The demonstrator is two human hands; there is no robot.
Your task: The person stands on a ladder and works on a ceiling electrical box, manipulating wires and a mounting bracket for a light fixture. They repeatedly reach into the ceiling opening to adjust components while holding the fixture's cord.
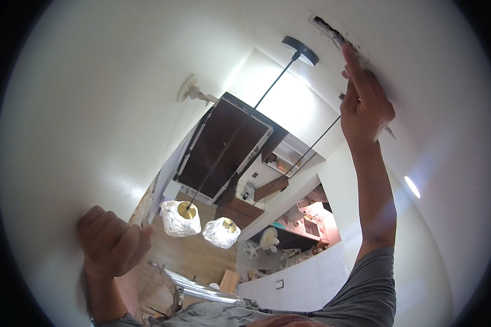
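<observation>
My right hand (365, 103) is raised to the ceiling, index finger at a cut slot (326, 26) with ragged edges; its other fingers are curled, and a thin object I cannot make out pokes from behind it. My left hand (112, 240) is curled against the white wall (60, 163) at lower left; whatever it may hold is hidden. Beside the slot is a black round canopy (300, 50), its cord running down to a pendant lamp with a wrapped shade (174, 223). A second wrapped pendant (221, 234) hangs next to it.
A white wall fixture (190, 87) sits left of the cords. Far below are dark cabinets (218, 152), a shelving niche (282, 158), a white fan (268, 238), a wooden floor (185, 261) and a cluttered pink-lit counter (311, 220). A strip light (412, 186) shines at the right.
</observation>
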